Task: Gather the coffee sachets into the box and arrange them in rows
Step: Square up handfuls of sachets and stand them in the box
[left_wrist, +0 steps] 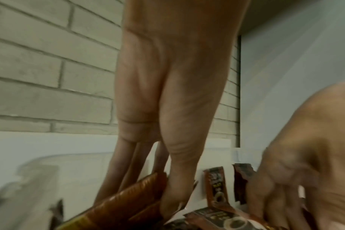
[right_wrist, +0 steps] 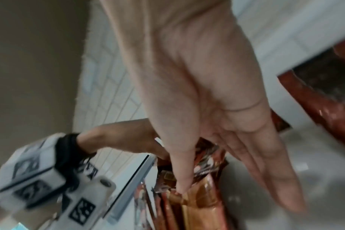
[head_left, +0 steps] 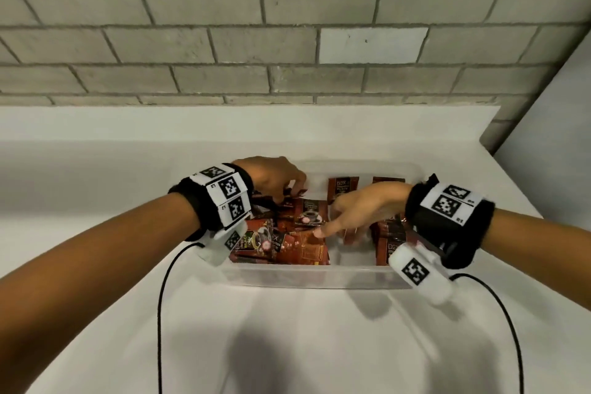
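Observation:
A clear plastic box (head_left: 319,278) sits on the white counter with several brown-red coffee sachets in it. A loose pile of sachets (head_left: 297,246) lies flat in its left half. Others stand upright along the back wall (head_left: 341,189) and at the right side (head_left: 388,243). My left hand (head_left: 289,190) reaches into the far left corner. In the left wrist view its thumb and fingers (left_wrist: 112,179) pinch a brown sachet (left_wrist: 128,194). My right hand (head_left: 339,232) is in the middle of the box, fingers straight and pointing down, thumb (right_wrist: 183,183) pressing on the sachet edges (right_wrist: 203,207).
The white counter (head_left: 287,345) ends at a grey brick wall (head_left: 287,41) behind the box and at a plain wall (head_left: 559,125) on the right. Black cables (head_left: 163,297) from both wrists trail over the counter in front of the box.

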Demonstrator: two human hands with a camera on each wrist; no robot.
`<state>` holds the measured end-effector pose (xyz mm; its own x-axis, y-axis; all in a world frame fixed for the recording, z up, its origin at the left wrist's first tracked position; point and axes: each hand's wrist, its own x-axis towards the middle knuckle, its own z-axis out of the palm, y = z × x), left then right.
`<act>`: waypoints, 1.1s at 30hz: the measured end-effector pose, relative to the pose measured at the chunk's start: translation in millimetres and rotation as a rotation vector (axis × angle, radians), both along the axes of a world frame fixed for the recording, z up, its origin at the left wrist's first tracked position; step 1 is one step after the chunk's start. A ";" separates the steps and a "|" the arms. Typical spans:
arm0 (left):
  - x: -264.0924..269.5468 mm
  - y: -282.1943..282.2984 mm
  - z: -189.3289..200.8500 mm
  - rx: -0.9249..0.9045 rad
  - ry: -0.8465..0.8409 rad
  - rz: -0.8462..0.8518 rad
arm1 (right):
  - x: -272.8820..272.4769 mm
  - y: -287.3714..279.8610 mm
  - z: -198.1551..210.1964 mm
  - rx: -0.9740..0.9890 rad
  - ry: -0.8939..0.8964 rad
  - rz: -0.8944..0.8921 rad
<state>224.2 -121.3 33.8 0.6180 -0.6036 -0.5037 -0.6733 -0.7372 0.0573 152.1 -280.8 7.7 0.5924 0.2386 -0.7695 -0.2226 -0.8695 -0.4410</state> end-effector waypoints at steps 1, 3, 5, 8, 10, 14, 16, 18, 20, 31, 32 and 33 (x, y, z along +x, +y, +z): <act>2.2 5.3 1.5 -0.032 -0.016 0.018 | 0.4 3.9 -1.5 0.090 0.078 -0.077; 4.9 14.4 4.9 -0.103 -0.033 0.060 | 1.5 12.7 -4.0 0.193 0.137 -0.203; 7.0 21.3 7.6 -0.177 -0.036 0.101 | 3.4 20.7 -5.4 0.242 0.134 -0.337; 9.4 33.0 12.5 -0.282 -0.033 0.144 | 6.9 29.3 -6.6 0.268 0.071 -0.482; 9.8 43.0 17.4 -0.361 -0.021 0.179 | 10.9 31.3 -10.6 0.244 0.003 -0.497; 6.5 65.2 28.3 -0.585 -0.004 0.282 | 15.8 33.6 -7.5 0.268 -0.020 -0.489; 3.0 76.3 31.2 -0.724 -0.002 0.356 | 17.1 32.3 -3.3 0.319 -0.044 -0.516; -0.7 85.7 31.1 -0.841 -0.012 0.436 | 16.8 29.4 -0.6 0.371 -0.080 -0.526; -3.5 93.3 28.7 -0.942 -0.024 0.525 | 16.3 26.6 2.8 0.432 -0.107 -0.527; -22.3 117.1 12.4 -1.436 0.232 0.979 | -2.6 7.6 36.1 0.603 -0.158 -0.472; -25.5 117.4 12.5 -1.469 0.269 1.006 | -4.7 5.8 39.6 0.664 -0.184 -0.473; -29.5 115.9 12.4 -1.500 0.312 1.022 | -8.8 5.4 44.3 0.731 -0.210 -0.493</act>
